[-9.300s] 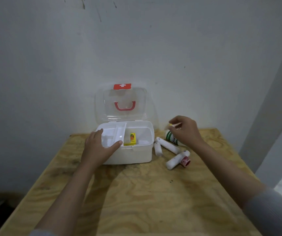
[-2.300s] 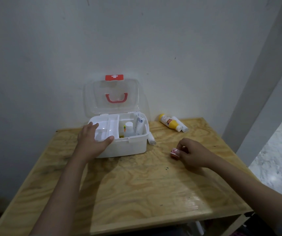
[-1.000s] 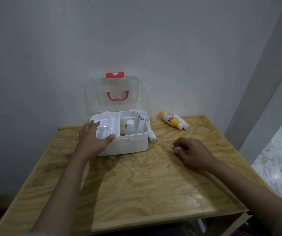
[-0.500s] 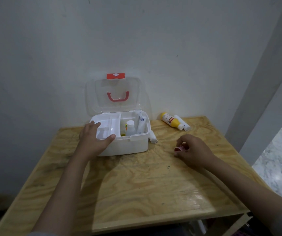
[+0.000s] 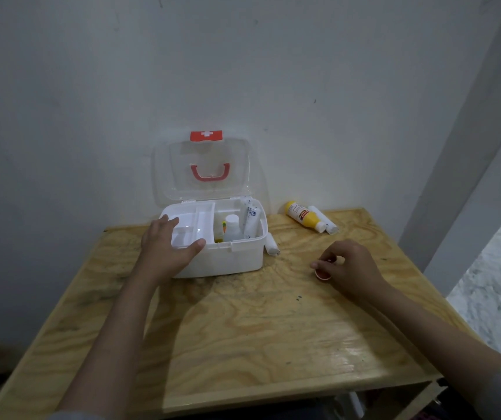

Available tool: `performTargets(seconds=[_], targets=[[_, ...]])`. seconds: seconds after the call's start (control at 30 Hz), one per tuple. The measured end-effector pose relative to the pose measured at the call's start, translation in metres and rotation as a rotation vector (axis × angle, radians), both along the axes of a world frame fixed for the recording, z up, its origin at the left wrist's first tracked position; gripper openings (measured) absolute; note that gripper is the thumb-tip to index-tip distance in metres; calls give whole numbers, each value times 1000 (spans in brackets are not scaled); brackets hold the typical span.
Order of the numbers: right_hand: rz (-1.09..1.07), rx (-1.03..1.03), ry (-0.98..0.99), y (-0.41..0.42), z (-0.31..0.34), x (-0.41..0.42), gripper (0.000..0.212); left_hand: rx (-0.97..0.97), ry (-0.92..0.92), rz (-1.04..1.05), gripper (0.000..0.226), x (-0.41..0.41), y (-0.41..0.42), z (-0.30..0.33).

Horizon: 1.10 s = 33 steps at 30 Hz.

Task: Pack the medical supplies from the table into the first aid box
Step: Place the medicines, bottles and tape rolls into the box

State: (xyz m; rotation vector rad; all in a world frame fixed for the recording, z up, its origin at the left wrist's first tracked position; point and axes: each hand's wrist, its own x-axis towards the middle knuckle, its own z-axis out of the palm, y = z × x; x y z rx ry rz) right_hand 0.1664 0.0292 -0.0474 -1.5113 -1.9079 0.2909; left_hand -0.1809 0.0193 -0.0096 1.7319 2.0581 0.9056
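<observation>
The white first aid box (image 5: 237,259) stands open at the back of the wooden table (image 5: 243,328), its clear lid (image 5: 202,168) upright against the wall. Inside I see a small white bottle (image 5: 231,227), a white tube (image 5: 250,221) and a small yellow item (image 5: 220,234). My left hand (image 5: 167,248) grips the box's front left corner. My right hand (image 5: 347,266) pinches a small red-rimmed tape roll (image 5: 323,274) on the table, right of the box. A white bandage roll (image 5: 272,248) lies against the box's right side. A yellow bottle (image 5: 303,218) and another white roll (image 5: 325,221) lie at the back right.
The wall runs right behind the box. A white pillar (image 5: 467,153) rises beside the table's right edge, with pale floor beyond it. The table's front edge (image 5: 273,395) is close to me.
My right hand has tilted the small tape roll up between its fingers, barely shifting on the table. My left hand stays on the box. Earlier, several supplies went into the box.
</observation>
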Motion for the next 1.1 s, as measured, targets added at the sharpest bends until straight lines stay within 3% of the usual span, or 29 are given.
performTargets(seconds=[0.2, 0.37, 0.6, 1.1], targets=[[3, -18, 53, 5, -4, 3, 22, 5, -9, 0, 78, 0, 0, 0], [34, 14, 79, -1, 5, 11, 8, 4, -9, 3, 78, -2, 1, -3], [333, -233, -194, -3, 16, 34, 18, 5, -1, 6, 78, -1, 2, -2], [198, -286, -217, 12, 20, 12, 18, 24, -31, -16, 84, -3, 0, -2]])
